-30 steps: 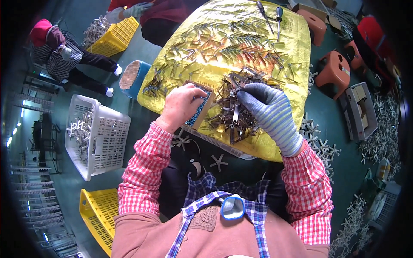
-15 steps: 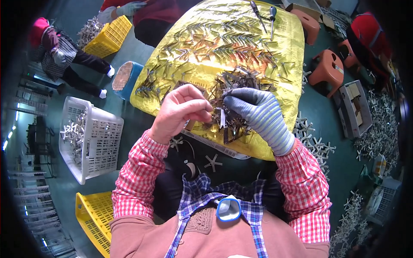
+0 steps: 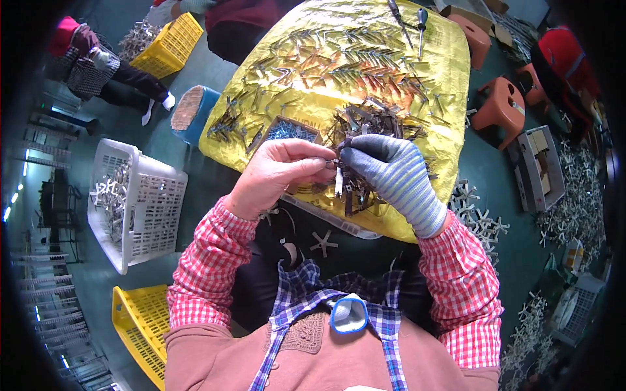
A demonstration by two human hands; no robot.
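Note:
My bare left hand (image 3: pixel 283 171) is closed in a pinch over the near edge of a yellow-covered table; the tiny piece at its fingertips is too small to name. My right hand (image 3: pixel 391 171), in a striped grey-blue glove, pinches a small dark metal strip (image 3: pixel 336 161) right against the left fingertips. Below and behind the hands lies a heap of dark metal strips (image 3: pixel 365 124). Beside the heap, behind my left hand, a cardboard box holds blue-looking screws (image 3: pixel 291 130). Rows of V-shaped metal pieces (image 3: pixel 365 55) cover the far part of the yellow sheet (image 3: pixel 450 98).
Two screwdrivers (image 3: pixel 422 29) lie at the table's far right. A white crate (image 3: pixel 156 212) of metal star pieces and a yellow crate (image 3: pixel 140 326) stand on the left. Orange stools (image 3: pixel 499 107) and scattered star pieces (image 3: pixel 473 215) are at right. Other people (image 3: pixel 85 65) work nearby.
My left hand has moved right, its fingertips now meeting the right hand's. The box of screws shows more fully behind it. The right hand has barely moved.

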